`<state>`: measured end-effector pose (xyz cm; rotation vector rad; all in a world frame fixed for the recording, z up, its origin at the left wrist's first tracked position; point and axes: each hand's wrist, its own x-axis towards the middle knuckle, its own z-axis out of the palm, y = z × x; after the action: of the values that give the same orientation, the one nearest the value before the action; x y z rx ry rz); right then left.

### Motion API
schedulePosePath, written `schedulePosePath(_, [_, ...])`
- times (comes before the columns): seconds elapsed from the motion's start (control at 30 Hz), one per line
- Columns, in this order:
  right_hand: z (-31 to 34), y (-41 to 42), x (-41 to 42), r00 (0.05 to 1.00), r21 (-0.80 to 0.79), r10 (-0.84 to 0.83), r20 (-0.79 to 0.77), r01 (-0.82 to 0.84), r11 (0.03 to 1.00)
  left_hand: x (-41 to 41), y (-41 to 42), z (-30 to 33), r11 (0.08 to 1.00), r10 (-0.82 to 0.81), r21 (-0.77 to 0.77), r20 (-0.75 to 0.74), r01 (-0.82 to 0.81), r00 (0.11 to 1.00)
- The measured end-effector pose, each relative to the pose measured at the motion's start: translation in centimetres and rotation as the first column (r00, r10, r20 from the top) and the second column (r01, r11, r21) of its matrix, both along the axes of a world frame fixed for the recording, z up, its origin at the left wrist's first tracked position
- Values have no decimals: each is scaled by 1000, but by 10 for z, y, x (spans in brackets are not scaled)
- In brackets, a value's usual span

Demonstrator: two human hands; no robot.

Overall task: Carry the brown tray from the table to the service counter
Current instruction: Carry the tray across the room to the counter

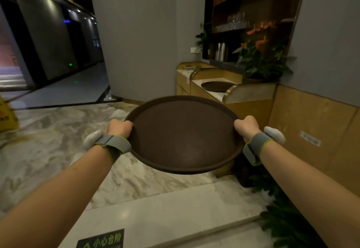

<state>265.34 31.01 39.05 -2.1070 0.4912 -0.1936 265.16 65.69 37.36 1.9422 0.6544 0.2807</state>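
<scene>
Hands grip a round, dark brown tray with a raised rim [183,136], one on each side: the left hand [118,130] curls over the left edge, the right hand [246,128] over the right edge, both closed firmly on the rim, each wrist wrapped in a grey band with a white pod. Held between them, the tray hangs level in the air over pale marbled floor [48,150], with nothing on it. This appears to be the carrying step, midway through the walk. Beyond the far rim, up and to the right of the right hand, stands a tan service counter with a pale top [251,99]; a second dark round tray [217,86] already lies on it. So there are two trays in all, and two hands at work. Just below the grip, a floor edge with a warning sign [101,240] is probably a step down, though the wide lens makes that hard to judge. Next, the walk calls for careful footing, then a turn right to set the tray on the counter beside the other.
</scene>
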Motion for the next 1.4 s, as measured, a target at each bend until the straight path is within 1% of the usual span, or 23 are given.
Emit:
schedulePosePath(0.1, [16, 9, 58, 1000, 3, -17, 10, 17, 1000, 61, 9, 15, 1000, 4, -14, 14, -4, 1000])
schedulePosePath(0.27, [38, 17, 151, 1000, -12, -12, 17, 12, 1000, 153, 17, 30, 999, 4, -47, -9, -5, 1000])
schedulePosePath(0.33, [47, 19, 201, 1000, -16, -19, 21, 20, 1000, 198, 21, 37, 997, 11, -74, -20, -13, 1000])
schedulePosePath(0.4, [55, 22, 231, 1000, -20, -13, 24, 14, 1000, 227, 22, 45, 996, 18, -84, -22, -20, 1000])
schedulePosePath(0.57, [86, 34, 339, 1000, 3, 4, 19, -4, 1000, 327, 28, 76, 994, 68, -88, -7, -68, 998])
schedulePosePath(0.67, [96, 41, 379, 1000, -31, -3, 28, 3, 1000, 364, 35, 90, 995, 64, -82, 10, -63, 998])
schedulePosePath(0.83, [113, 56, 445, 1000, -43, 10, 14, -9, 999, 430, 53, 106, 997, 43, -68, -19, -44, 999])
schedulePosePath(0.97, [130, 76, 501, 1000, -53, -1, 7, 2, 999, 491, 75, 119, 995, 26, -91, -12, -27, 1000])
schedulePosePath(1.1, [149, 100, 555, 1000, -17, -12, 0, 12, 1000, 555, 99, 142, 991, 13, -131, 28, -9, 1000])
schedulePosePath(1.27, [174, 125, 609, 999, 13, -39, -13, 39, 999, 616, 119, 179, 998, -21, -62, 12, 22, 1000])
schedulePosePath(1.4, [197, 142, 648, 998, -3, -69, 9, 70, 998, 661, 134, 204, 999, -23, -30, 8, 23, 1000])
